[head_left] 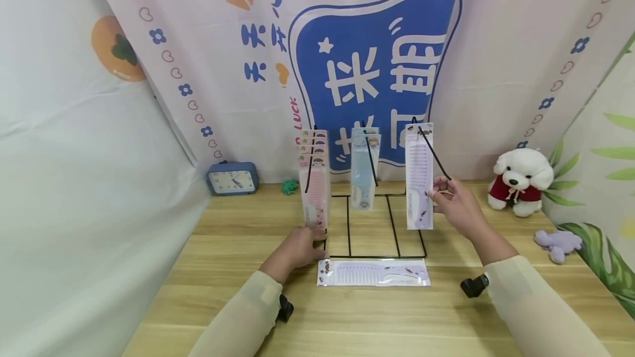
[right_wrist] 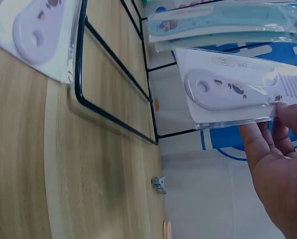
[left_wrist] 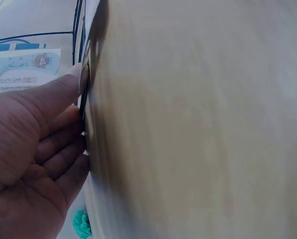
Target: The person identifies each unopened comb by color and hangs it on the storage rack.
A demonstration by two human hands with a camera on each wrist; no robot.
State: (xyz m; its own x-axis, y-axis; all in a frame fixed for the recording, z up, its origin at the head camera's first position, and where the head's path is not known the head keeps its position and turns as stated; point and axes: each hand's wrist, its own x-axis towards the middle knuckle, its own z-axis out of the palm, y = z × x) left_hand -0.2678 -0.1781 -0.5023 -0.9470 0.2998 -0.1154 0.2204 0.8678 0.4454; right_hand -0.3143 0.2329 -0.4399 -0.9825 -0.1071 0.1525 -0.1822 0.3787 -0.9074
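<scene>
A display rack of black wire (head_left: 387,257) stands on the table, with packaged combs hanging from its hooks. My right hand (head_left: 457,205) pinches the side edge of a packaged purple comb (head_left: 419,180), which hangs at the right hook. In the right wrist view, the thumb lies on the front of this package (right_wrist: 228,94) and the fingers are behind it. At the rack base's front left corner, my left hand (head_left: 296,247) rests low, thumb and fingers apart, fingertips at the wire. Another packaged purple comb (head_left: 374,272) lies flat before the rack, its left end close to the left thumb.
Several packaged pink combs (head_left: 315,191) hang on the left hook, packaged blue combs (head_left: 364,175) on the middle one. Behind stand a blue clock (head_left: 233,178), a green trinket (head_left: 289,187) and a white toy dog (head_left: 519,180). A purple soft toy (head_left: 559,243) lies at right.
</scene>
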